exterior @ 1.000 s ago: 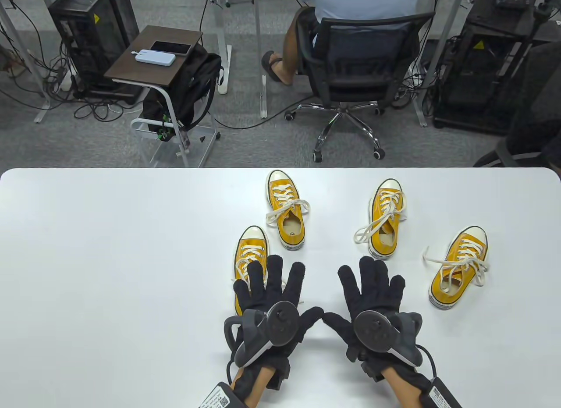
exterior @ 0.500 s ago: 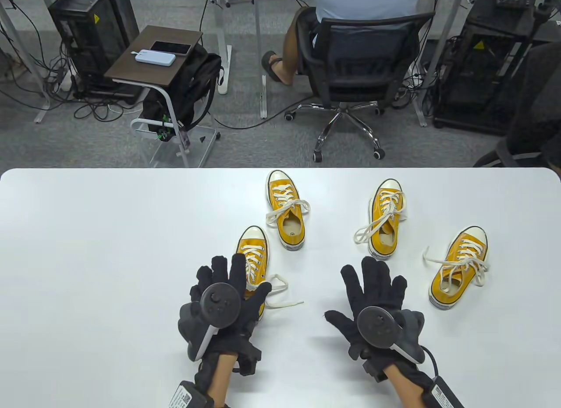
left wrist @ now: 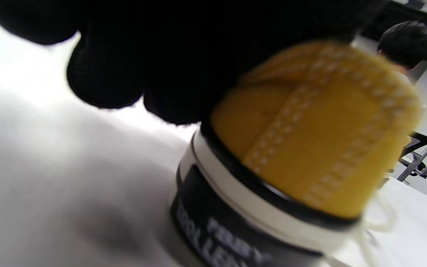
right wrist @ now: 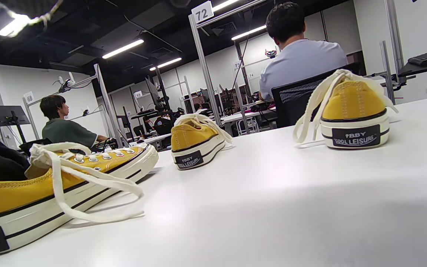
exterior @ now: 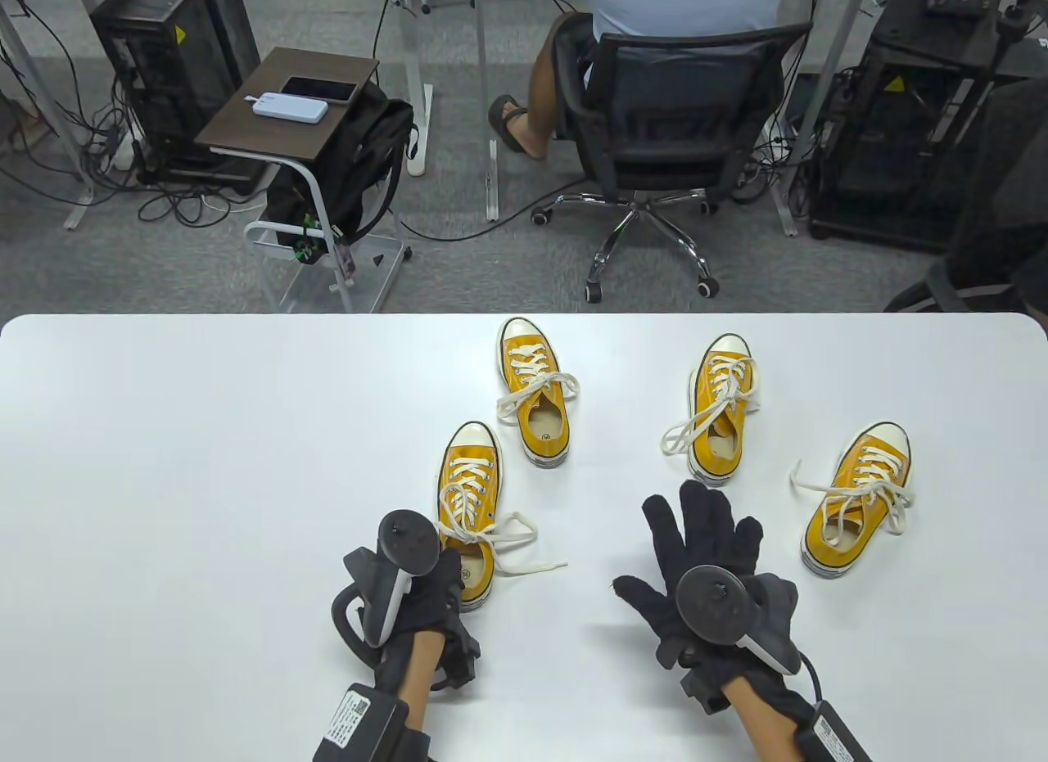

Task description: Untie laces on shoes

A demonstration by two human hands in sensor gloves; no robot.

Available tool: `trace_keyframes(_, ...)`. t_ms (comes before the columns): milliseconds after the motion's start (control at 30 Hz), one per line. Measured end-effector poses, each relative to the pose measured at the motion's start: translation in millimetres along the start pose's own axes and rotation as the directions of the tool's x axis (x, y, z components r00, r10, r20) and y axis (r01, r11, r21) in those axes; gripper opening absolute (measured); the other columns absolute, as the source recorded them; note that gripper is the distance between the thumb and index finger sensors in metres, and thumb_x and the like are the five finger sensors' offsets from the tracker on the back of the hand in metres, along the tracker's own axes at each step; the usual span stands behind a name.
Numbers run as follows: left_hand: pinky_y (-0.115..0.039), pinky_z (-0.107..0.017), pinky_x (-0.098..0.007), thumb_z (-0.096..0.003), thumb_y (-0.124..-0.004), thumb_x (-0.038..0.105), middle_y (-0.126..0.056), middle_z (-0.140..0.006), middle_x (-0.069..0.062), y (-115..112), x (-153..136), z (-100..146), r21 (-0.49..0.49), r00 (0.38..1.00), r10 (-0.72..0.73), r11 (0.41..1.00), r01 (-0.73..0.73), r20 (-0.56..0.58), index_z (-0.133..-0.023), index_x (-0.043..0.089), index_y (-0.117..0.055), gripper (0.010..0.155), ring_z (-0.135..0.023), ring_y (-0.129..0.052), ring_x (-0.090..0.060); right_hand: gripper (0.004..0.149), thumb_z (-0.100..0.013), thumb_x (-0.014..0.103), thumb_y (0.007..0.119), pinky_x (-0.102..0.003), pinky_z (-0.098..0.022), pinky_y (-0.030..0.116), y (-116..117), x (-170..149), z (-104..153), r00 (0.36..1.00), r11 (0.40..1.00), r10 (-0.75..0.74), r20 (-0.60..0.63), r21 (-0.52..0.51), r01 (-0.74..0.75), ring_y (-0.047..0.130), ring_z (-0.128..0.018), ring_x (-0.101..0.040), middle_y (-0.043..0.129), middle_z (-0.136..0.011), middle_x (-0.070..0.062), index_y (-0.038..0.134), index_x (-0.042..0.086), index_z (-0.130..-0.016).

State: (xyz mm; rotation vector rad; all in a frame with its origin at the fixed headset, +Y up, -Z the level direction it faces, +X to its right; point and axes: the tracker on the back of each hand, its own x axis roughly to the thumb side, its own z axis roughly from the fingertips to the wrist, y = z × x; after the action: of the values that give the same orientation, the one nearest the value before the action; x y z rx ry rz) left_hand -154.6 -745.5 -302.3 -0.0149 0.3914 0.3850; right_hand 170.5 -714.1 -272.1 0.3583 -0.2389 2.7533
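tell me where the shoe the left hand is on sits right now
In the table view that yellow shoe lies near the table's front, left of centre, toe pointing away, with the left hand at its heel and the right hand flat to its right.

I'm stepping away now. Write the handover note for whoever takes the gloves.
Left hand: grips the heel of the near-left shoe.
Right hand: open, flat above the table, holding nothing.
Shoes: four yellow ones, upright, toes pointing away. The others: far-left shoe, middle-right shoe, right shoe.
Done: nothing; every bow looks tied.
Left: untie all four, probably starting with the near-left shoe.
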Motion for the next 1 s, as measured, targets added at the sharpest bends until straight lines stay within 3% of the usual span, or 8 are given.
trace_keyframes(167, -0.089, -0.032, -0.043, -0.0419, -0.089, 0.043, -0.109, -0.052, -0.001, 4, 8, 4, 0.139, 0.997, -0.049, 0.989, 0.04, 0.057, -0.073, 0.02, -0.102, 0.04, -0.042, -0.106, -0.025, 0.088, -0.04, 0.069, 0.06, -0.083, -0.064, 0.016, -1, -1, 0, 1.0, 1.0, -0.002, -0.007, -0.004, 0.002, 0.02, -0.105, -0.055, 0.015, -0.115, -0.026, 0.029, 0.024, -0.108)
trace_keyframes(367, -0.091, -0.028, -0.041, -0.0412, -0.09, 0.043, -0.111, -0.049, 0.0, 33, 10, 22, 0.137, 0.997, 0.022, 0.99, -0.033, 0.08, -0.07, 0.019, -0.104, 0.04, -0.038, -0.109, -0.023, 0.087, -0.04, 0.069, 0.059, -0.083, -0.064, 0.016, -7, -6, 0, 0.999, 0.999, -0.017, -0.029, -0.027, 0.017, 0.021, -0.106, -0.055, 0.015, -0.115, -0.026, 0.029, 0.024, -0.109)
trace_keyframes(600, -0.091, -0.027, -0.04, -0.0418, -0.089, 0.044, -0.11, -0.048, 0.0, 60, 33, 61, 0.143, 0.962, 0.151, 0.972, -0.186, 0.226, -0.07, 0.019, -0.103, 0.04, -0.037, -0.108, -0.023, 0.086, -0.041, 0.068, 0.059, -0.083, -0.064, 0.017, -17, -18, 1, 0.995, 0.997, -0.059, -0.076, -0.054, 0.055, 0.021, -0.106, -0.055, 0.016, -0.115, -0.026, 0.03, 0.023, -0.109)
trace_keyframes(800, -0.091, -0.026, -0.04, -0.0419, -0.088, 0.045, -0.11, -0.048, 0.001, 46, 63, 85, 0.022, 0.918, 0.209, 0.973, -0.23, 0.338, -0.069, 0.019, -0.102, 0.04, -0.036, -0.108, -0.022, 0.084, -0.042, 0.067, 0.059, -0.083, -0.065, 0.017, -30, -34, 2, 0.985, 0.989, -0.117, -0.127, -0.1, 0.104, 0.021, -0.106, -0.055, 0.016, -0.115, -0.025, 0.031, 0.024, -0.109)
trace_keyframes(1000, -0.091, -0.026, -0.04, -0.0418, -0.088, 0.045, -0.109, -0.048, 0.002, 8, 87, 93, -0.043, 0.932, 0.131, 0.991, -0.124, 0.338, -0.069, 0.019, -0.102, 0.04, -0.036, -0.108, -0.021, 0.084, -0.042, 0.066, 0.059, -0.082, -0.065, 0.018, -32, -36, 2, 0.983, 0.988, -0.134, -0.126, -0.09, 0.123, 0.022, -0.106, -0.054, 0.017, -0.115, -0.026, 0.032, 0.023, -0.109)
